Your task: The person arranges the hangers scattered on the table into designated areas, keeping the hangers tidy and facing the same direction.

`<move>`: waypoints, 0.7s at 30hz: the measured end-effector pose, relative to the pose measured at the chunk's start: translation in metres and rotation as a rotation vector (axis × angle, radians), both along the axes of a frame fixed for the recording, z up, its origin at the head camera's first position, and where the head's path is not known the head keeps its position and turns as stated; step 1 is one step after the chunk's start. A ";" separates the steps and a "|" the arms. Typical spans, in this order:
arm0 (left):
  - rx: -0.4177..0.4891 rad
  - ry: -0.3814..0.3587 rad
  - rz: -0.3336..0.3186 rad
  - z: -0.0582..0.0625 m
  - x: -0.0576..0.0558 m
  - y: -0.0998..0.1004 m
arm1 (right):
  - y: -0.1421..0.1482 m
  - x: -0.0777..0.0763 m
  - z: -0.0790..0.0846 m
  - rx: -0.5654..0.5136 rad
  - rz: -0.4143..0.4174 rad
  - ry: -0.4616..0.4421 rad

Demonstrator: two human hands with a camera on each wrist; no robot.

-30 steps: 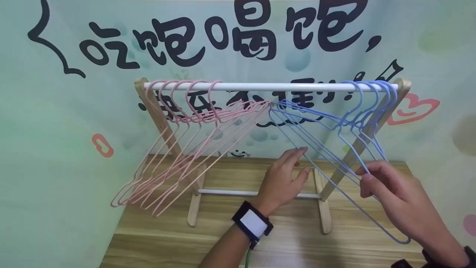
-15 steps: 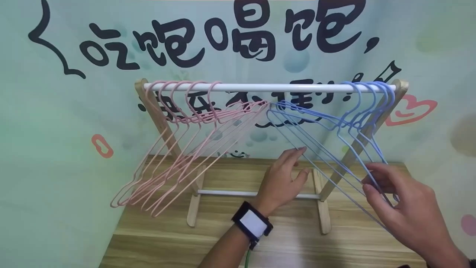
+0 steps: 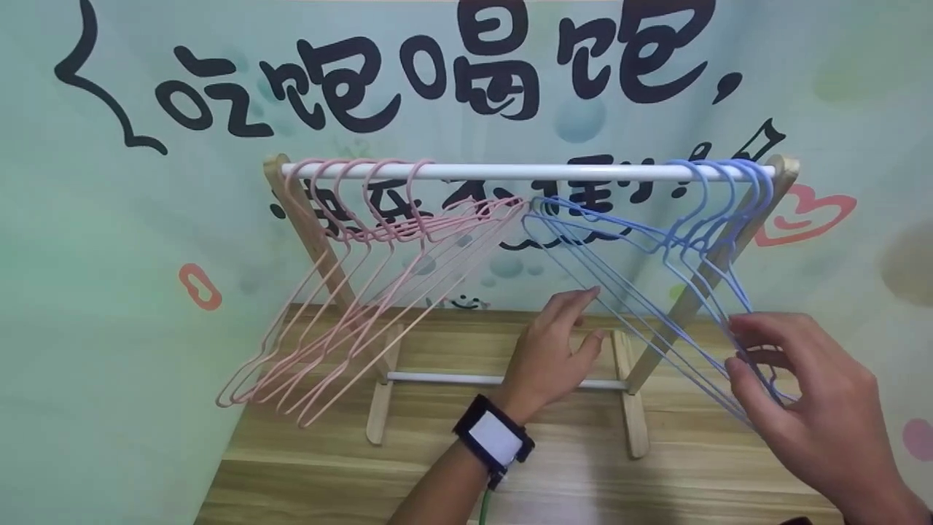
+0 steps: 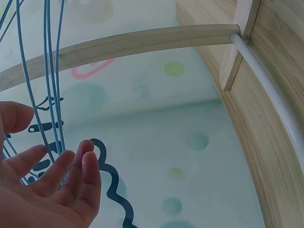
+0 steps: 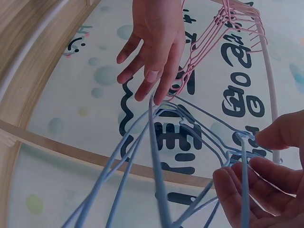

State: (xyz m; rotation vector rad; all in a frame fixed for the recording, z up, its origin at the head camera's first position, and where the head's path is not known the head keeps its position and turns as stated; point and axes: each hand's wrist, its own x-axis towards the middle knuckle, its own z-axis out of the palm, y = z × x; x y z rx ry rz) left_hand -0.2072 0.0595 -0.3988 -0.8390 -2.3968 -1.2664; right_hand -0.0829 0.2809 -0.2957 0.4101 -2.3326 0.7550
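Several blue hangers (image 3: 705, 191) hang at the right end of the rack's white rail (image 3: 547, 172). My right hand (image 3: 816, 401) is at their lower right side, curved loosely with thumb and fingers apart; in the right wrist view a blue wire passes between thumb and fingers. My left hand (image 3: 552, 350) is low in the middle of the rack, fingers extended and relaxed, fingertips right at the slanting wire of the front blue hanger. In the left wrist view blue wires (image 4: 50, 61) run beside the left fingers. Several pink hangers (image 3: 410, 191) hang at the left end.
The rack has slanted wooden side posts (image 3: 313, 233), wooden feet (image 3: 638, 430) and a white lower bar (image 3: 444, 378). It stands on a wood-grain table (image 3: 313, 481) against a printed backdrop (image 3: 131, 292). A strapped device (image 3: 496, 437) is on the left wrist.
My right hand has moved slightly right and its grasp has loosened. The front blue hanger's lower corner has swung right and back, closer to the others. My left hand has stayed put.
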 end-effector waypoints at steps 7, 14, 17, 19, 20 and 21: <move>0.013 0.049 0.018 0.008 0.006 -0.014 | -0.008 0.004 0.011 -0.017 0.007 0.156; 0.017 0.127 0.027 0.020 0.023 -0.037 | -0.038 0.011 0.010 -0.098 0.100 0.424; 0.007 0.151 0.040 0.021 0.034 -0.046 | -0.055 0.012 0.004 -0.097 0.169 0.477; -0.008 0.152 0.048 0.020 0.042 -0.051 | -0.065 0.013 -0.002 -0.082 0.200 0.482; -0.017 0.148 0.052 0.019 0.046 -0.054 | -0.070 0.013 -0.005 -0.072 0.211 0.474; -0.024 0.144 0.056 0.017 0.050 -0.057 | -0.074 0.013 -0.009 -0.063 0.221 0.466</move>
